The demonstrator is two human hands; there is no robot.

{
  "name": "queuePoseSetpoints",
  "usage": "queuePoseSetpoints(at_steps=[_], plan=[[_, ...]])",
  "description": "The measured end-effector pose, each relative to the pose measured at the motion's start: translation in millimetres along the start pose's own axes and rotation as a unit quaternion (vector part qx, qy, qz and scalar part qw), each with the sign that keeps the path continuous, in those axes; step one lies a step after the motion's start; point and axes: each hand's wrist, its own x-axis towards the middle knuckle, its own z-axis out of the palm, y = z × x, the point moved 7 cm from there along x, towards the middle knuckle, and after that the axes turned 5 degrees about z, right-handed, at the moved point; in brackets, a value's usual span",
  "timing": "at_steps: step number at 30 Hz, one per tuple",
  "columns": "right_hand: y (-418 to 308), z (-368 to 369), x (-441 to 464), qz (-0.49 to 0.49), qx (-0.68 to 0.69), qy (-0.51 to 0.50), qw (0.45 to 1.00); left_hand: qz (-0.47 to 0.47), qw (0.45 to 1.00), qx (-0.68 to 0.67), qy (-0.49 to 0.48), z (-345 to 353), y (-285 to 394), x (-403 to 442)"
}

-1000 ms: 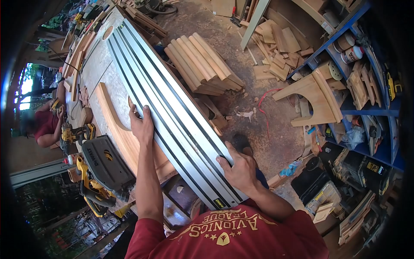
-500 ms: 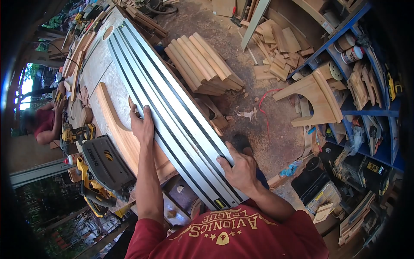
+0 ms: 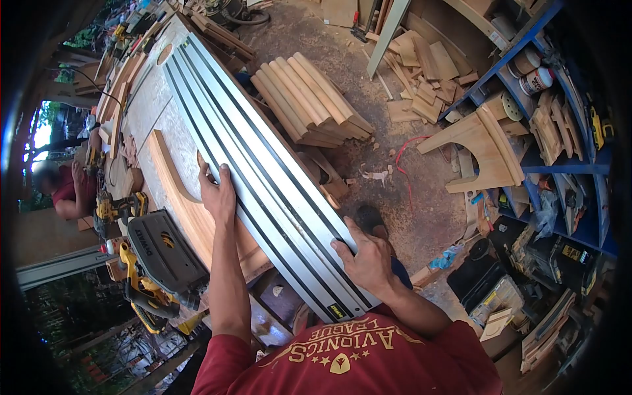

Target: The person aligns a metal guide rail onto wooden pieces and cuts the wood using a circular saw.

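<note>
A long silver guide rail [image 3: 263,174] with dark lengthwise strips and a DeWalt label lies slantwise over the workbench, its near end by my shirt. My left hand [image 3: 218,193] grips its left edge, thumb on top. On the opposite edge, nearer my body, my right hand [image 3: 366,259] holds the rail with the thumb on its face. Some fingers of both hands are hidden by the rail. Partly beneath the rail, a curved wooden piece [image 3: 187,214] rests on the bench [image 3: 148,108].
A yellow and black DeWalt saw [image 3: 158,253] and a drill [image 3: 118,207] sit left. Stacked rounded wood pieces [image 3: 306,95] stand beyond the rail. An arched wooden panel [image 3: 480,148] leans near blue shelves [image 3: 566,170]. A co-worker [image 3: 69,187] is at far left.
Both my hands keep their hold and the rail stays in place. At far left, the co-worker's raised hand has shifted lower and leftward.
</note>
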Motion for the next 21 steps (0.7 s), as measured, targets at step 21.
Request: queuePoseSetpoints(at_steps=[21], plan=[[-5.3,-2.9,0.5,-0.005,-0.011,0.002,1.000,0.001,1.000,-0.013,-0.006,-1.3,4.2,-1.1]])
